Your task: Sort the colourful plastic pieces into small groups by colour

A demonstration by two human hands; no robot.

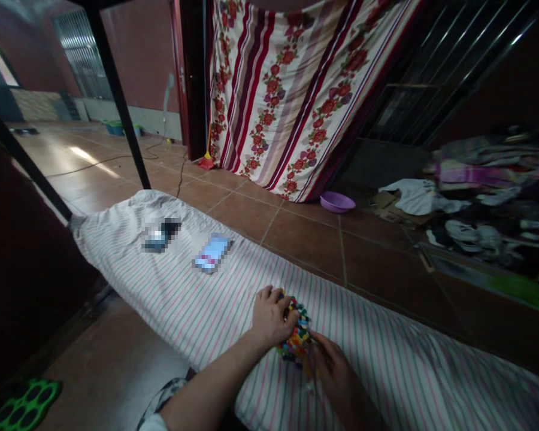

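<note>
A heap of small, brightly coloured plastic pieces (pixel 299 326) lies on the striped sheet of a narrow bed, between my two hands. My left hand (pixel 272 316) rests over the heap's left side, its fingers stretched out and slightly apart, the thumb touching the pieces. On the heap's right edge, my right hand (pixel 331 362) has its fingers bent together. Something pale and orange shows by those fingers, too blurred to name. The right palm is turned away and hidden.
Two pixelated phone-like objects, one dark (pixel 161 234) and one bright (pixel 212 253), lie farther up the striped sheet (pixel 233 299). Dark bed posts (pixel 119 96) rise at the left. Beyond are a floral curtain (pixel 291 90), a purple basin (pixel 337 202) and piled clothes and shoes (pixel 462 232).
</note>
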